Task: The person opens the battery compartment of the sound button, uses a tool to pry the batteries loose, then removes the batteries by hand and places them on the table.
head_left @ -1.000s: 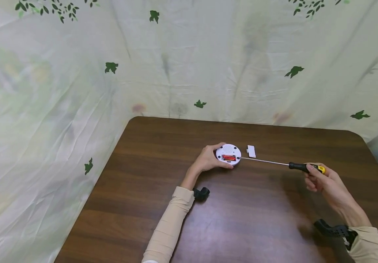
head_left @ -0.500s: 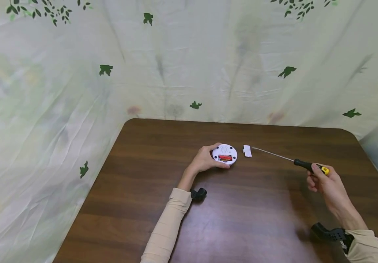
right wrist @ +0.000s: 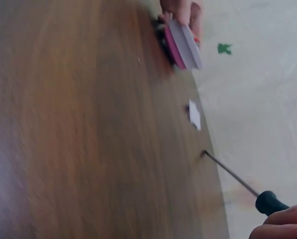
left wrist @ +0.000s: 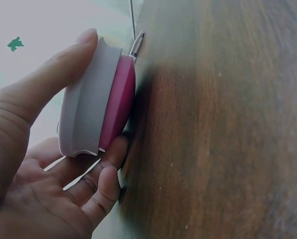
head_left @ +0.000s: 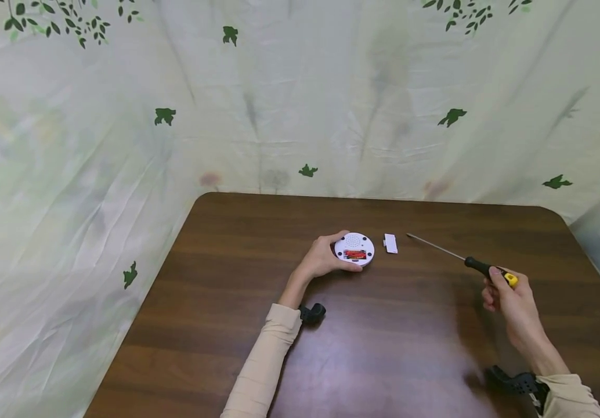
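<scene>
My left hand (head_left: 326, 256) grips a round white device (head_left: 353, 242) by its edge, thumb on the near side and fingers on the far side. Its underside faces up, showing red batteries (head_left: 354, 255) in an uncovered compartment. From the side, in the left wrist view, the device has a white body (left wrist: 88, 99) and a pink part (left wrist: 119, 102) facing the table. My right hand (head_left: 511, 299) holds a long screwdriver (head_left: 474, 265) by its black and yellow handle. The shaft points left, its tip apart from the device. Between tip and device lies a small white battery cover (head_left: 390, 244).
Everything is on a brown wooden table (head_left: 383, 337) with rounded far corners. Behind it and to the left hangs a pale curtain (head_left: 279, 104) with green leaf prints. Each wrist wears a black camera mount (head_left: 313, 314).
The screwdriver's tip has moved right, away from the device's edge and past the battery cover. My left hand still holds the device; the head view has shifted slightly.
</scene>
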Demonstrator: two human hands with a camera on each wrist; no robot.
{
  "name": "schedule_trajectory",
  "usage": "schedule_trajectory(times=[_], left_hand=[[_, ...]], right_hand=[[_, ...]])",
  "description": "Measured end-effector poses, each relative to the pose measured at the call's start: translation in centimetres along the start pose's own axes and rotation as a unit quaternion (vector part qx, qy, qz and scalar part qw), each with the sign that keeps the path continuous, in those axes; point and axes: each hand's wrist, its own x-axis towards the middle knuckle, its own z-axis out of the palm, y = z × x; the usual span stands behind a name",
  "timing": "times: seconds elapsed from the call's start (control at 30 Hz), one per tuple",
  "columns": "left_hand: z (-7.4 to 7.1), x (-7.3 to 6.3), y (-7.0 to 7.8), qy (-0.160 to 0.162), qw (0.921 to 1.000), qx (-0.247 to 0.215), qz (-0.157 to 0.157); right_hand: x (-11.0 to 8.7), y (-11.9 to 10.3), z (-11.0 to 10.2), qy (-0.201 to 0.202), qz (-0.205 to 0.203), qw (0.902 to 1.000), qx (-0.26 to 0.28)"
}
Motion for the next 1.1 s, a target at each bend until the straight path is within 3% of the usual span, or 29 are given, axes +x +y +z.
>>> schedule_trajectory(times=[0.07, 0.13, 0.27, 0.33, 0.47, 0.77, 1.0, 1.1], left_hand=[[-0.1, 0.0, 0.0, -0.001, 1.0000, 0.000, 0.002], [-0.1, 0.0, 0.1, -0.001, 1.0000, 0.000, 0.004], [-0.4, 0.0, 0.3, 0.004, 1.0000, -0.001, 0.005], [-0.6, 0.0, 0.3, 0.006, 1.0000, -0.004, 0.002], [-0.7, 0.1, 0.2, 0.006, 0.9999, -0.006, 0.007], [-0.4, 0.1, -0.2, 0.000, 1.0000, 0.005, 0.008], [-0.3, -0.1, 0.0, -0.011, 0.9998, 0.010, 0.015], [-0.2, -0.1, 0.1, -0.017, 0.9996, 0.011, 0.018]], right_hand=[[-0.7, -0.1, 0.7, 0.018, 0.028, 0.9975, -0.062], [-1.5, -0.3, 1.5, 0.024, 0.051, 0.9844, -0.167], [-2.8, -0.6, 3.1, 0.021, 0.049, 0.9241, -0.378], [-3.0, -0.7, 3.7, 0.005, 0.036, 0.9001, -0.434], [-3.2, -1.3, 4.4, -0.041, 0.043, 0.8730, -0.484], [-2.8, -1.1, 6.1, -0.116, 0.069, 0.8252, -0.548], [-2.9, -0.2, 7.1, -0.131, 0.040, 0.8089, -0.572], [-2.7, -0.3, 7.3, -0.149, 0.047, 0.8020, -0.576]])
